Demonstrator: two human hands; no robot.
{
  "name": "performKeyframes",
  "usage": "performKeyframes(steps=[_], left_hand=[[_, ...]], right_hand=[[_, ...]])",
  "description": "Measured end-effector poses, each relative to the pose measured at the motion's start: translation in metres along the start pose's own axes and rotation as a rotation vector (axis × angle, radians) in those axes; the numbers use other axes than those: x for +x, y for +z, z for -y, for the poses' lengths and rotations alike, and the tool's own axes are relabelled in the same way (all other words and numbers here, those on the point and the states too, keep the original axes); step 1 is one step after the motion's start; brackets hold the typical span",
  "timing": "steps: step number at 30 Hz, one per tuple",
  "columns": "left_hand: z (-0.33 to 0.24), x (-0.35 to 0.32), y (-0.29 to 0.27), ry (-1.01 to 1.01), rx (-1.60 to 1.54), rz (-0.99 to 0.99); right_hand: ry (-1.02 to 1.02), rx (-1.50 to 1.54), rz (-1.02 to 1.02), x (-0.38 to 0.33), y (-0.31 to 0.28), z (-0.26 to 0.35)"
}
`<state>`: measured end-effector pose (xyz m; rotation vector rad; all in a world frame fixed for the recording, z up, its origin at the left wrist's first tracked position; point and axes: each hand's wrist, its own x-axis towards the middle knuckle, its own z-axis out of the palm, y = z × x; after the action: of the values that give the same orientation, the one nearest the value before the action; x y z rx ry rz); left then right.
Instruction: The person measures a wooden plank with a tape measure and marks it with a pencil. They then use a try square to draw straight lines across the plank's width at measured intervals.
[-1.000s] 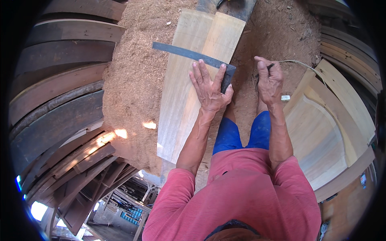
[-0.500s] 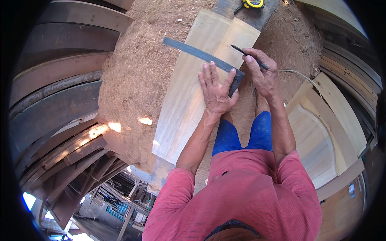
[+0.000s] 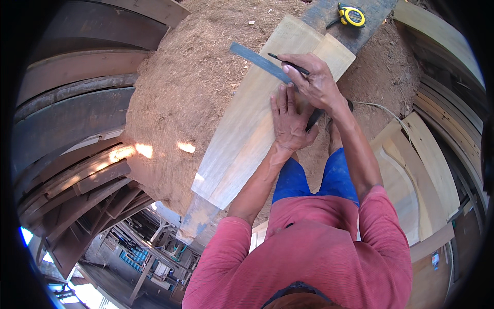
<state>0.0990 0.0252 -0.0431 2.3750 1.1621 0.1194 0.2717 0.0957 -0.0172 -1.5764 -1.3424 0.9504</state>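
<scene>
A pale wooden panel [image 3: 234, 144] lies lengthwise in front of me. Across it rests a try square [image 3: 254, 59], its steel blade pointing to the far left and its dark stock by the panel's right edge. My left hand [image 3: 292, 123] lies flat, fingers stretched out, pressing on the panel and the near side of the square. In my right hand [image 3: 320, 86] is a black pencil [image 3: 294, 66], pinched in the fingers, its tip pointing left just beyond the blade. My right hand hides part of the blade and stock. I cannot tell whether the tip touches the wood.
Under the panel runs a worn grey plank [image 3: 193, 219], with a yellow and black tape measure [image 3: 354, 17] on its far end. Sawdust [image 3: 190, 103] covers the ground. Dark boards [image 3: 85, 67] are stacked at left. Pale panels [image 3: 432, 170] and a thin cable [image 3: 383, 107] lie at right.
My right hand has moved left with the pencil, from the panel's right edge to over the square's blade. My left hand stays on the square. The whole view has shifted slightly.
</scene>
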Motion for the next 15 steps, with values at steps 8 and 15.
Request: performKeyframes(steps=[8,15], left_hand=[[0.002,0.000,0.001,0.005,-0.030,-0.009],[-0.001,0.000,-0.001,0.003,-0.027,-0.029]], right_hand=[[-0.011,-0.032,0.124,0.027,0.010,-0.001],[-0.051,-0.258,0.283,-0.012,-0.058,0.011]])
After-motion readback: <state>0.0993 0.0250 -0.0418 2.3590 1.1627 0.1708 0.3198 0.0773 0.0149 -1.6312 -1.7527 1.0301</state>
